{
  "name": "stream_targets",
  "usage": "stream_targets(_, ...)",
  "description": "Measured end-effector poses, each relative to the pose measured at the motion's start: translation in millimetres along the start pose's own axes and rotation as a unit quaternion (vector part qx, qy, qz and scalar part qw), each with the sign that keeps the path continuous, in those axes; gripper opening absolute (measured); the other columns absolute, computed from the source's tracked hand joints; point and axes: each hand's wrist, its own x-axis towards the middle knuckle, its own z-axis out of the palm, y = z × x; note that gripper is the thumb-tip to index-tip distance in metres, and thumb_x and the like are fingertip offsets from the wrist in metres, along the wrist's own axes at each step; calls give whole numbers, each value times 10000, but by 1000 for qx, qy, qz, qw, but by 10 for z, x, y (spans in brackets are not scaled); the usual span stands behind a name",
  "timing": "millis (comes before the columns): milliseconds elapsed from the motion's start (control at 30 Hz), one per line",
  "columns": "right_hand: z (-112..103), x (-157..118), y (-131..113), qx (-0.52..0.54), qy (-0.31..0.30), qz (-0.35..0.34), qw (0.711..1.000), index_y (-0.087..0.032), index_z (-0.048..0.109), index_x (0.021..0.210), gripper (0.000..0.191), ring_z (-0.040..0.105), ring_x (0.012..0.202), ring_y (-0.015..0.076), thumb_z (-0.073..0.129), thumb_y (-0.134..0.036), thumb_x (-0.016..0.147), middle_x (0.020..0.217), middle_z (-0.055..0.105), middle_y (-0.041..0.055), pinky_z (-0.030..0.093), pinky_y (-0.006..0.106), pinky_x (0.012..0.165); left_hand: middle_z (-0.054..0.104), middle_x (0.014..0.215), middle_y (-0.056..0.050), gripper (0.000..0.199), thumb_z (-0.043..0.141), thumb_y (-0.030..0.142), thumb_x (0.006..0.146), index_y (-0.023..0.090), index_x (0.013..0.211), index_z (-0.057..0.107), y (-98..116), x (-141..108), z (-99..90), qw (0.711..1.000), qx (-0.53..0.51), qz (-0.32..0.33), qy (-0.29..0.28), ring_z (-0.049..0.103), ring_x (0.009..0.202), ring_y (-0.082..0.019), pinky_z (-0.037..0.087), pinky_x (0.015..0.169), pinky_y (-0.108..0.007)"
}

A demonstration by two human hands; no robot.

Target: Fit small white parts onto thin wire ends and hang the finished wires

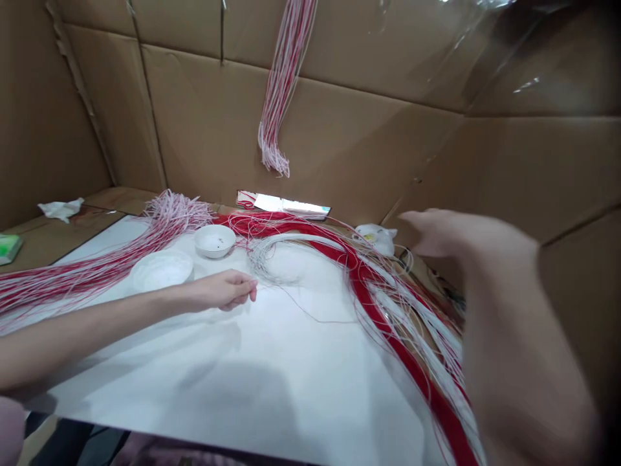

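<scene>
3 red/wht thread bundles: hanging bundle (287, 84) above & beyond L grip (242, 289), L bundle (116, 259) to its left past the forearm, R bundle (361, 285) curving from behind it round to its right. L grip's closed, fingertips pinched tog.; 1 thin thread (334, 321) trails to its right, can't tell if held. R grip (444, 230) raised, blurred; can't tell how far closed or what's in it. White table (291, 408) spreads nearside of L grip to its near edge; cardboard wall (204, 123) limits reach behind. 2 wht bowls: sm. bowl (215, 242) just behind L grip, lg. bowl (162, 269) behind its wrist, partly hidden. 1 plastic bag (377, 239) near R grip's fingertips, 1 crumpled tissue (61, 210) far left of L grip.
</scene>
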Motion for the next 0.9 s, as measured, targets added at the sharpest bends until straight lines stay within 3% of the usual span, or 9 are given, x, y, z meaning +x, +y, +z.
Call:
stream_targets(67, 489, -42, -513, 13, -110, -48, 993, -282, 700, 1037, 319, 650, 905, 270, 795, -366, 744, 974, 689, 73, 519, 408, 820, 327, 561, 76, 485, 551, 647, 807, 163, 783, 528, -86, 84, 56, 1000, -4, 5, 12, 187, 428, -64, 137, 415, -231)
stream_targets(133, 1000, -157, -1054, 96, -200, -134, 966, -278, 518, 1332, 475, 578, 1147, 273, 618, -424, 892, 1265, 609, 80, 475, 407, 948, 325, 557, 76, 435, 528, 595, 824, 162, 782, 533, -131, 133, 87, 999, 5, 18, 38, 202, 424, -65, 153, 417, -232)
stream_targets(200, 1440, -309, -1470, 151, -259, -159, 941, -212, 528, 1284, 359, 591, 1115, 238, 443, -396, 988, 1227, 627, 101, 474, 354, 897, 295, 533, 80, 368, 547, 522, 803, 170, 707, 501, -154, 148, 94, 997, 16, 28, 66, 207, 432, -66, 162, 426, -232)
stream_targets(267, 1756, -467, -1679, 176, -288, -105, 935, -180, 601, 1048, 318, 637, 887, 182, 330, -344, 1028, 999, 682, 82, 462, 285, 755, 277, 498, 78, 353, 568, 473, 767, 183, 611, 439, -172, 137, 79, 995, 28, 28, 88, 220, 437, -70, 165, 431, -235)
stream_targets(333, 1948, -620, -1698, 165, -241, -36, 956, -173, 582, 872, 334, 604, 738, 155, 328, -323, 1029, 838, 664, 57, 400, 258, 648, 296, 483, 76, 348, 563, 471, 761, 183, 603, 449, -194, 107, 46, 993, 41, 26, 105, 234, 433, -73, 171, 430, -236)
stream_targets(400, 2053, -769, -1611, 161, -198, -13, 967, -181, 560, 792, 336, 564, 661, 134, 345, -287, 1027, 753, 634, 27, 347, 249, 615, 333, 493, 78, 353, 563, 502, 766, 161, 683, 532, -214, 69, 2, 991, 53, 24, 120, 246, 426, -74, 180, 428, -234)
stream_targets(533, 2179, -1038, -1392, 160, -141, -40, 976, -183, 538, 749, 288, 520, 614, 121, 432, -264, 1005, 698, 589, 3, 315, 246, 601, 396, 499, 76, 448, 599, 569, 756, 128, 830, 625, -257, -12, -61, 988, 67, 24, 134, 287, 420, -72, 199, 428, -221)
stream_targets(667, 2269, -1172, -1216, 141, -84, -73, 984, -181, 553, 768, 294, 515, 642, 125, 408, -255, 1013, 723, 558, 12, 331, 249, 627, 563, 604, 26, 447, 603, 556, 781, 130, 917, 609, -395, -77, -46, 986, 72, 28, 150, 372, 435, -73, 273, 427, -206)
stream_targets(900, 2237, -1181, -1039, 101, -90, -129, 982, -175, 563, 767, 325, 514, 641, 123, 373, -249, 1019, 758, 563, 28, 321, 258, 601, 623, 745, -21, 232, 545, 370, 878, 148, 910, 603, -725, -143, 39, 965, 117, 74, 223, 545, 587, -123, 439, 530, -235)
